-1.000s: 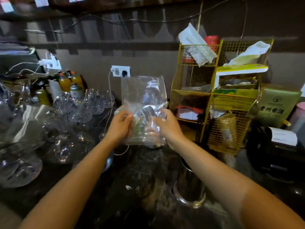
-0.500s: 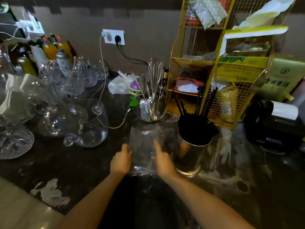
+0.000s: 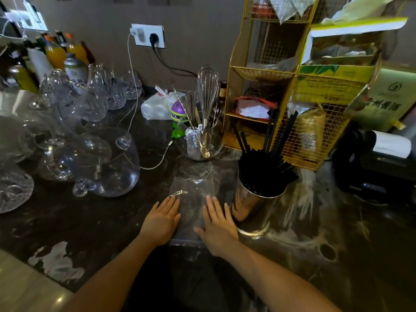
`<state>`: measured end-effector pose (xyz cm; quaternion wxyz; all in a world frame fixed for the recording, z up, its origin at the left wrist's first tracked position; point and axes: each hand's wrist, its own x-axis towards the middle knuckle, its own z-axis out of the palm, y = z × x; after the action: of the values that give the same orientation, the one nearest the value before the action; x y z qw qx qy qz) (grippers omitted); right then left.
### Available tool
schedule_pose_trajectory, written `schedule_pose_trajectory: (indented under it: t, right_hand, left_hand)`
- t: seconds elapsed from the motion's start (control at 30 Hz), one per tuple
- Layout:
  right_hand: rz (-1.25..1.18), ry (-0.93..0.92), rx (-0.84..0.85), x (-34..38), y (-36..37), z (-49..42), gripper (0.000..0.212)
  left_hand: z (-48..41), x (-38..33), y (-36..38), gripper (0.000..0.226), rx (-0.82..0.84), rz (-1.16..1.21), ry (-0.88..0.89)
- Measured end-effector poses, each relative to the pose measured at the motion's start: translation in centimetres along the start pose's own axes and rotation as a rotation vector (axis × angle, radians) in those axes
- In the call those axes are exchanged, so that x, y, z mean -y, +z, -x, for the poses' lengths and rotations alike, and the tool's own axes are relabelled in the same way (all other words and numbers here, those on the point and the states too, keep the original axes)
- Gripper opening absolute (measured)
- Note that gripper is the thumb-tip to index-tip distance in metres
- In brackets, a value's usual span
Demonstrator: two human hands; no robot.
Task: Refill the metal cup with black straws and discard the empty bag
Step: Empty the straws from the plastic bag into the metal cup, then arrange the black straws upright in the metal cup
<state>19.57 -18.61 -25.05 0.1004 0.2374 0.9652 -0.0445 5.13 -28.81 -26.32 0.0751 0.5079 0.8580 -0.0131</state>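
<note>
Dark marble-patterned bench [image 3: 315, 255]: its near edge runs across the lower left, with open surface to the left of the hands and in front of the cup. One yellow wire rack [image 3: 276, 91] stands at the back right. One round glass bowl of utensils [image 3: 199, 143] sits behind the bag. One shiny metal cup [image 3: 254, 210], packed with black straws [image 3: 263, 170], stands just right of the right hand. One empty clear plastic bag [image 3: 191, 199] lies flat on the bench. Left hand [image 3: 161, 219] and right hand [image 3: 219, 226], fingers extended, press palm-down on it, gripping nothing. Half a second earlier the fingers were less spread.
</note>
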Motion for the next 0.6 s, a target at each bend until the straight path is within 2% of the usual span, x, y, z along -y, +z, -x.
schedule_pose_trajectory:
  t: [0.17, 0.27, 0.43, 0.5, 0.6]
  right_hand:
    - [-0.091, 0.036, 0.128, -0.3, -1.2, 0.2, 0.068]
    - [-0.195, 0.023, 0.115, -0.1, -2.8, 0.6, 0.067]
    - [-0.468, -0.079, -0.023, 1.1, -8.3, 2.9, 0.066]
    - [-0.547, -0.138, -0.107, 1.4, -11.2, 4.3, 0.065]
    - [-0.618, -0.224, -0.238, 1.4, -15.2, 6.6, 0.064]
  left_hand:
    - [-0.1, -0.2, -0.8, 0.057, 0.042, 0.008, -0.014]
    - [-0.2, -0.8, -2.0, 0.054, 0.060, 0.085, -0.063]
    - [-0.9, -1.8, -4.9, 0.055, -0.068, 0.290, -0.083]
    - [-1.4, -2.4, -6.7, 0.059, -0.143, 0.406, -0.010]
    - [-1.1, -4.5, -11.0, 0.072, -0.277, 0.700, 0.181]
